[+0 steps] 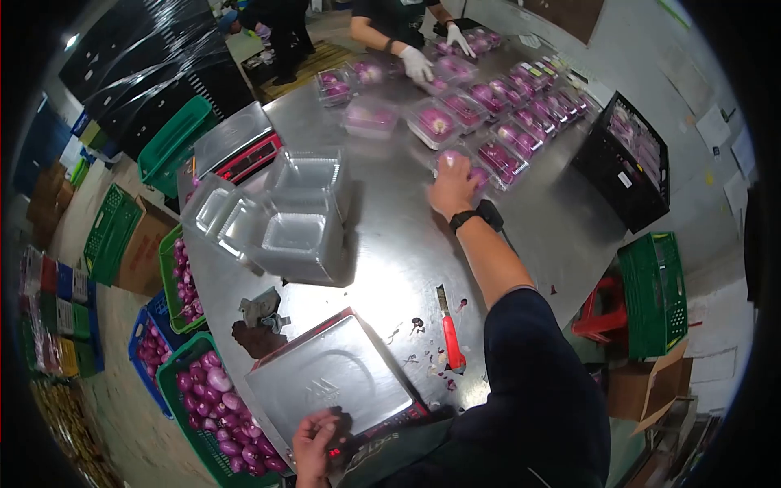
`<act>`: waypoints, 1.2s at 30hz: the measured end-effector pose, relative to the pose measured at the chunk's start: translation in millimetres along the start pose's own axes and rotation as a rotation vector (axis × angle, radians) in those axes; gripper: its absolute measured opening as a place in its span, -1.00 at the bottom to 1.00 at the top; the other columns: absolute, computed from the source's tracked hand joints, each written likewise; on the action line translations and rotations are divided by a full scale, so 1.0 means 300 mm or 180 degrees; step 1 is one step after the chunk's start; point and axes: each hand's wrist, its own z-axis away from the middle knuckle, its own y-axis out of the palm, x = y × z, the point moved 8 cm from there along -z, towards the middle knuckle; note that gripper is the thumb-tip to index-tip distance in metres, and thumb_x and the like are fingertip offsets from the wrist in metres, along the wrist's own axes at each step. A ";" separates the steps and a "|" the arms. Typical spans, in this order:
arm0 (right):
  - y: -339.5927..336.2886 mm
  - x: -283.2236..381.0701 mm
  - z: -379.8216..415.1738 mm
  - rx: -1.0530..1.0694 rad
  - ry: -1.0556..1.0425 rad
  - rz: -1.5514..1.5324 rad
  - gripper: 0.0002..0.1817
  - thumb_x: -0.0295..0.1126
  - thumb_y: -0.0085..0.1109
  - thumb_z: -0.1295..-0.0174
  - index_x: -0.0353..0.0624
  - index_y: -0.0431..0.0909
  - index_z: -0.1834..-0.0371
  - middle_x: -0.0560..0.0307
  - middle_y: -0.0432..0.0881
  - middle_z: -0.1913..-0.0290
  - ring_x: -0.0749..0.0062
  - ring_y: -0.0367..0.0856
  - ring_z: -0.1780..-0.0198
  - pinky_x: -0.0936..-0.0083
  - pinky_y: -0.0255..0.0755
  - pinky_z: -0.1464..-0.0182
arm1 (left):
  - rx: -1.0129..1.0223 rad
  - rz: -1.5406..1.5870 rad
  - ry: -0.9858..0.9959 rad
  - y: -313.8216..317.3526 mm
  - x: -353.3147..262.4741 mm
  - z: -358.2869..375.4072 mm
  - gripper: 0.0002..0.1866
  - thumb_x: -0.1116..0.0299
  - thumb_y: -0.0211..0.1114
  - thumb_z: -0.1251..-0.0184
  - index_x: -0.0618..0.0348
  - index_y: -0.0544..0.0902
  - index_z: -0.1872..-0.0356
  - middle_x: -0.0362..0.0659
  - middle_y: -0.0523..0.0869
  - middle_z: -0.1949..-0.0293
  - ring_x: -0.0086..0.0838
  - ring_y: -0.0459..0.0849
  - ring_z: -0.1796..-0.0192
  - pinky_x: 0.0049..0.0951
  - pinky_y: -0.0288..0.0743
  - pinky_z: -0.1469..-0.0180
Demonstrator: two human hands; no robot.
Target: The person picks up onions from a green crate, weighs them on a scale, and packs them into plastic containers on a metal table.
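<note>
Right hand is flat over a clear plastic clamshell of purple onions mid-table, fingers draped on its lid; how firmly it grips I cannot tell. Left hand rests loosely curled at the silver weighing scale, clasping nothing. A red-handled knife lies between.

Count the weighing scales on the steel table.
2. One scale sits at the near edge, with the left hand on its front. The other scale is at the far left corner, beside the stack of empty clear trays. None seems hidden.
</note>
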 end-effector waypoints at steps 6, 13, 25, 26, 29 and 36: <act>-0.240 0.493 0.315 -0.0496 -0.2105 -0.2259 -0.47 -0.35 0.42 -0.13 -0.19 0.57 -0.20 -0.14 0.57 -0.22 -0.09 0.50 -0.32 0.09 0.43 -0.32 | 0.0023 0.0431 0.0408 -0.113 -0.069 0.040 -0.67 0.51 0.41 -0.40 0.31 0.63 -0.13 -0.05 0.80 0.10 -0.40 0.76 0.14 -0.34 0.76 0.20; -0.399 0.971 0.663 -0.0119 -0.2952 -0.2865 -0.78 -0.32 0.17 -0.39 -0.26 0.61 0.10 -0.13 0.68 -0.08 -0.09 0.65 -0.16 0.03 0.53 -0.18 | -0.0753 0.0618 0.0991 -0.424 -0.095 0.202 -0.67 0.41 0.45 -0.40 0.29 0.62 -0.10 -0.11 0.79 0.20 -0.53 0.64 0.39 -0.40 0.66 0.28; -0.196 1.067 0.576 0.1100 -0.1859 -0.1349 -0.60 -0.06 0.40 -0.32 -0.26 0.68 0.24 -0.15 0.77 0.22 0.12 0.75 0.18 0.20 0.56 0.11 | -0.2218 0.0714 0.0807 -1.408 0.275 0.430 -0.86 0.36 0.32 -0.48 0.15 0.63 0.07 -0.27 0.63 0.34 -0.51 0.59 0.41 -0.44 0.50 0.40; -0.215 1.186 0.678 0.0736 -0.2242 -0.1183 -0.60 -0.10 0.47 -0.26 -0.28 0.67 0.30 -0.07 0.77 0.29 0.29 0.71 0.24 0.27 0.55 0.12 | -0.2514 0.0813 0.0612 -1.464 0.371 0.513 -0.86 0.35 0.33 -0.47 0.14 0.63 0.07 -0.26 0.64 0.31 -0.48 0.61 0.41 -0.44 0.51 0.39; -0.197 1.060 0.507 0.0478 -0.1699 -0.1086 -0.57 -0.03 0.56 -0.13 -0.23 0.71 0.33 -0.09 0.78 0.30 0.07 0.74 0.24 0.20 0.56 0.08 | -0.2920 0.0795 0.0399 -1.727 0.382 0.509 -0.84 0.32 0.34 -0.47 0.13 0.64 0.05 -0.22 0.68 0.23 -0.48 0.64 0.39 -0.47 0.55 0.38; -0.460 1.057 1.080 0.0504 -0.2757 -0.1142 -0.61 -0.25 0.55 -0.18 -0.25 0.50 0.44 0.00 0.53 0.50 0.25 0.43 0.45 0.34 0.41 0.31 | -0.3416 -0.1285 0.0250 -2.104 0.432 0.355 -0.74 0.36 0.43 -0.29 0.23 0.69 0.06 -0.18 0.75 0.28 -0.39 0.73 0.26 -0.33 0.60 0.16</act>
